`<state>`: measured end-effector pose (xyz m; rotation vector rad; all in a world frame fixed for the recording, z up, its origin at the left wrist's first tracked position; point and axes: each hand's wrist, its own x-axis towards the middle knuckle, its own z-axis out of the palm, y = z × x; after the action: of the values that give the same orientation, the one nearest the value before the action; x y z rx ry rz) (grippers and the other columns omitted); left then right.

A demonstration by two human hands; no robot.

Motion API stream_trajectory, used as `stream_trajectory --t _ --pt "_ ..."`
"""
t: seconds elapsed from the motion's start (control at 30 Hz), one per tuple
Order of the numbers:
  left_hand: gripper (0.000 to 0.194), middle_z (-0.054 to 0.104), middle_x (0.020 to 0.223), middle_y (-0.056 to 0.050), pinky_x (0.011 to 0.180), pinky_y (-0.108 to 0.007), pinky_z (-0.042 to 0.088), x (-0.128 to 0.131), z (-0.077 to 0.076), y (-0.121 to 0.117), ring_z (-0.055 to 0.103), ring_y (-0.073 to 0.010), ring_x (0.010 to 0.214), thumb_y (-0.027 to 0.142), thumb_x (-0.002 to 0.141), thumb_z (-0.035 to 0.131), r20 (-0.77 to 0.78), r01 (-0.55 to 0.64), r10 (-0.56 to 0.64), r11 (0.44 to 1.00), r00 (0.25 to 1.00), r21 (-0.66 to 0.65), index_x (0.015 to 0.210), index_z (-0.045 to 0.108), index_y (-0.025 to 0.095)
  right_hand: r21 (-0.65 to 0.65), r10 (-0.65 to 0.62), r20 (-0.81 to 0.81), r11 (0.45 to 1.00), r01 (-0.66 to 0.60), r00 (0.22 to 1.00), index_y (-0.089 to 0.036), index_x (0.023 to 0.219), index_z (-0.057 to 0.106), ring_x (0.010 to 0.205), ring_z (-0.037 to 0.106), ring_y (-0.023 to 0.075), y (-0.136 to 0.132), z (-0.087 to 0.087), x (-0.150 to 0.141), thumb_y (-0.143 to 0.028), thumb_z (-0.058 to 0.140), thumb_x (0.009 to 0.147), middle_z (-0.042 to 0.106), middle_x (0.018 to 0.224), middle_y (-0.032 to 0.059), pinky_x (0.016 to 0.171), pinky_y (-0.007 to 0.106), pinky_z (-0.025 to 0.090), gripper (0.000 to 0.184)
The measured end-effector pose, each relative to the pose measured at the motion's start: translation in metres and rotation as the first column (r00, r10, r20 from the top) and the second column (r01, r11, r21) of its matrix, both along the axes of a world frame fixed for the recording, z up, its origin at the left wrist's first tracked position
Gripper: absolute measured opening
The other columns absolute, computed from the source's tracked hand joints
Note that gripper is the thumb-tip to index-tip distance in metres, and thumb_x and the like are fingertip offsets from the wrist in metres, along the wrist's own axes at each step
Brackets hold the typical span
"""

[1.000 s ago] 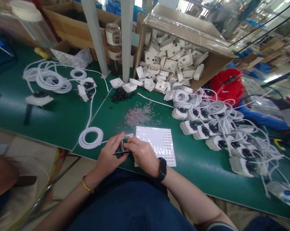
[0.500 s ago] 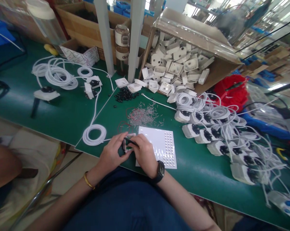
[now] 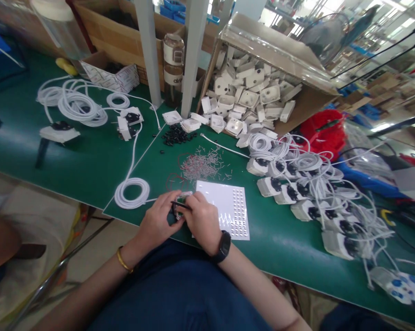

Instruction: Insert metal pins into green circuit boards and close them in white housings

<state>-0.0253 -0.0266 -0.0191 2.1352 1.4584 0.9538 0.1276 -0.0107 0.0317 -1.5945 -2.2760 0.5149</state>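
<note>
Between the fingertips of my left hand (image 3: 155, 218) is a small open plug housing (image 3: 178, 214), mostly covered by the fingers. My right hand (image 3: 203, 223) pinches a thin black tool (image 3: 181, 205), perhaps tweezers, whose end lies across the housing. Fine detail inside the housing is too small to make out. A white cable coil (image 3: 119, 195) lies left of my left hand, its free length running toward the housing. Under and beside my right hand is a white sheet (image 3: 214, 195) with rows of small shiny dots.
Small metal pins (image 3: 200, 165) lie loosely piled ahead, with small black parts (image 3: 175, 136) behind them. A tipped cardboard box (image 3: 310, 103) spills white housings (image 3: 248, 99). Corded white plugs (image 3: 302, 210) crowd the right side. A bottle (image 3: 173, 69) stands by the grey posts (image 3: 193, 59).
The black tool has tilted and shifted slightly to the left over the housing. Both hands keep their hold. The whole view has moved a little.
</note>
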Motion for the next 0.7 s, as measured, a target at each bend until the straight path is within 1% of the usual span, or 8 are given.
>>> stream_trajectory --t 0.1,0.17,0.3,0.4,0.47,0.57,0.63,0.7 --pt "0.058 0.054 0.125 -0.011 0.1 -0.04 0.046 0.001 0.0 0.0 0.051 -0.0256 0.117 0.017 0.076 0.057 -0.022 -0.01 0.01 1.0 1.0 -0.015 0.131 0.038 0.019 -0.018 0.008 0.057 1.0 -0.007 0.998 -0.023 0.085 0.061 0.071 0.059 0.0149 -0.002 0.002 0.0 -0.031 0.054 0.09 0.063 0.099 0.0024 0.055 0.025 0.039 0.011" --pt "0.056 0.054 0.125 -0.011 0.1 -0.04 0.046 0.002 0.0 0.001 0.052 -0.0257 0.117 0.019 0.078 0.057 -0.033 -0.013 0.013 1.0 0.999 -0.015 0.131 0.038 0.019 -0.032 -0.033 0.035 0.999 0.034 0.999 -0.023 0.086 0.059 0.071 0.059 0.0152 -0.002 0.001 0.0 -0.033 0.055 0.089 0.063 0.096 0.002 0.055 0.025 0.038 0.011" --pt "0.049 0.056 0.121 -0.012 0.098 -0.042 0.045 0.002 -0.002 0.002 0.053 -0.0266 0.114 0.031 0.083 0.058 -0.046 -0.024 0.023 1.0 0.999 -0.013 0.127 0.041 0.019 -0.082 -0.16 -0.136 0.985 0.15 0.978 -0.022 0.083 0.056 0.073 0.057 0.0159 0.004 -0.005 -0.005 -0.038 0.068 0.079 0.061 0.083 -0.0004 0.059 0.025 0.039 0.021" --pt "0.049 0.057 0.117 -0.011 0.096 -0.042 0.047 0.003 -0.003 0.003 0.055 -0.027 0.11 0.038 0.083 0.059 -0.033 -0.036 0.035 0.999 0.999 -0.025 0.125 0.043 0.019 -0.125 -0.207 -0.315 0.977 0.175 0.926 -0.021 0.076 0.055 0.069 0.055 0.0151 0.009 -0.006 0.0 -0.042 0.075 0.07 0.06 0.077 -0.0013 0.059 0.025 0.039 0.029" --pt "0.053 0.057 0.118 -0.011 0.097 -0.042 0.046 0.004 -0.004 0.003 0.056 -0.0274 0.111 0.042 0.081 0.063 -0.016 -0.043 0.043 0.998 0.999 -0.044 0.125 0.043 0.019 -0.185 -0.247 -0.485 0.967 0.177 0.839 -0.02 0.072 0.056 0.064 0.053 0.0137 0.009 -0.003 0.018 -0.047 0.068 0.075 0.059 0.071 -0.0011 0.058 0.025 0.039 0.03" --pt "0.07 0.058 0.122 -0.012 0.098 -0.045 0.046 0.003 -0.003 0.001 0.056 -0.0293 0.113 0.047 0.074 0.068 0.05 -0.095 0.103 0.984 0.993 -0.15 0.132 0.039 0.02 -0.292 -0.39 -0.692 0.921 0.259 0.608 -0.02 0.076 0.061 0.053 0.049 0.0122 -0.003 0.004 0.07 -0.056 0.035 0.092 0.057 0.063 0.0002 0.053 0.025 0.039 0.047" --pt "0.077 0.058 0.124 -0.011 0.098 -0.046 0.046 0.001 0.001 0.0 0.056 -0.0295 0.114 0.05 0.072 0.069 0.136 -0.1 0.139 0.96 0.981 -0.261 0.135 0.035 0.02 -0.305 -0.477 -0.742 0.866 0.396 0.472 -0.02 0.074 0.063 0.054 0.05 0.0127 -0.017 0.004 0.109 -0.064 0.017 0.091 0.056 0.062 0.0024 0.051 0.025 0.04 0.066" --pt "0.076 0.059 0.123 -0.011 0.097 -0.045 0.047 -0.002 0.009 0.001 0.058 -0.0285 0.111 0.052 0.072 0.069 0.206 -0.031 0.109 0.937 0.972 -0.348 0.134 0.038 0.02 -0.361 -0.557 -0.752 0.795 0.488 0.352 -0.02 0.064 0.06 0.048 0.046 0.0119 -0.033 -0.001 0.14 -0.072 0.012 0.086 0.051 0.054 0.0019 0.044 0.024 0.036 0.075"
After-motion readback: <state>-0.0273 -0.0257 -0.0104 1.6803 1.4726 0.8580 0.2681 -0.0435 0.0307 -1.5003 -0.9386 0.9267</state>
